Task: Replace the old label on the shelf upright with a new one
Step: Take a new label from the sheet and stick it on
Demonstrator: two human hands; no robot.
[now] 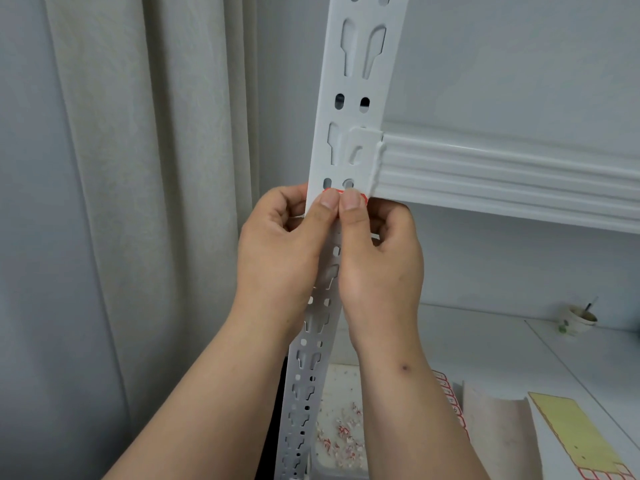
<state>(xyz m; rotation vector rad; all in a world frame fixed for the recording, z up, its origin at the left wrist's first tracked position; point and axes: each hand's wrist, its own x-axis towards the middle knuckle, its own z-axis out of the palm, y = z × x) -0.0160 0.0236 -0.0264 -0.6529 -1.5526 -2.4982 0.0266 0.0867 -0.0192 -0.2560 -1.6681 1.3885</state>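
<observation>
The white perforated shelf upright [349,109] runs from top centre down to the bottom. A small red-edged label [341,192] lies on its front, just below the joint with the shelf beam, and only its top edge shows. My left hand [284,247] and my right hand [377,251] meet on the upright there. Both thumbs press side by side on the label and cover most of it. The other fingers curl around the sides of the upright.
A white shelf beam [502,174] hooks into the upright and runs right. Below lie a white tray [341,420] holding several torn label scraps, a label sheet [450,396], a yellow backing sheet [571,431] and a paper cup [578,320]. A curtain [138,202] hangs left.
</observation>
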